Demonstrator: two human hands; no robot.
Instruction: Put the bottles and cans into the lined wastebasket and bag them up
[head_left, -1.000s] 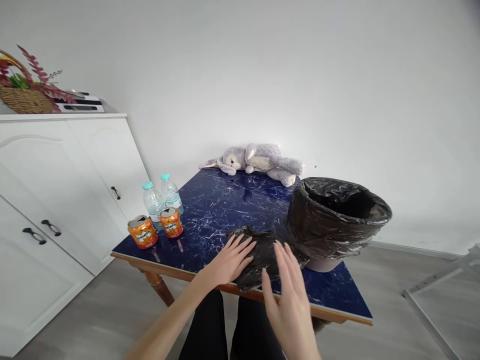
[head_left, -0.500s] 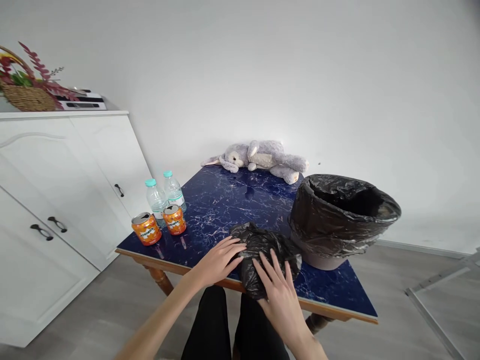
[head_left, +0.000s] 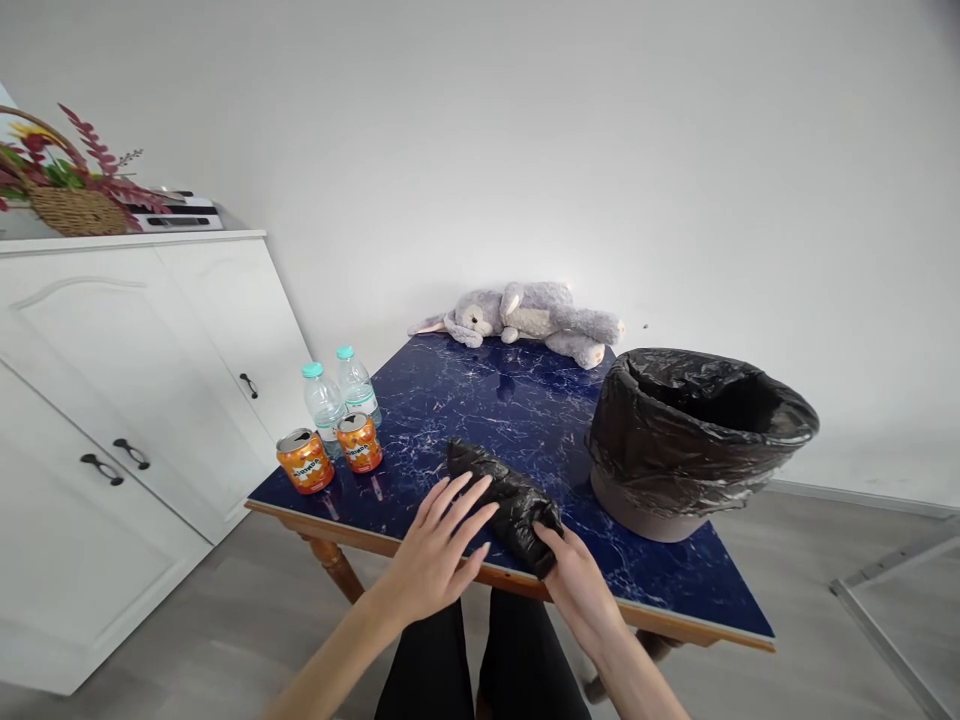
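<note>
A black plastic bag [head_left: 510, 500], folded into a narrow strip, lies near the front edge of the blue marbled table [head_left: 450, 400]. My right hand [head_left: 581, 585] grips its right end, thumb on top and the other fingers hidden beneath. Over the bag's left side, my left hand [head_left: 439, 545] is open with its fingers spread; I cannot tell whether the fingertips press on the plastic. To the right stands a bin [head_left: 649, 520] with a black liner [head_left: 675, 450] folded over its rim.
Two orange soda cans [head_left: 306, 465] and two clear water bottles [head_left: 324, 405] with teal caps stand at the table's left. A plush rabbit [head_left: 525, 318] lies along the back by the wall. A white cabinet [head_left: 150, 330] with a flower basket [head_left: 79, 208] is at left.
The crumpled bag has become a narrower folded strip. My right hand has gone from lying spread on it to gripping its right end. My left hand stays spread.
</note>
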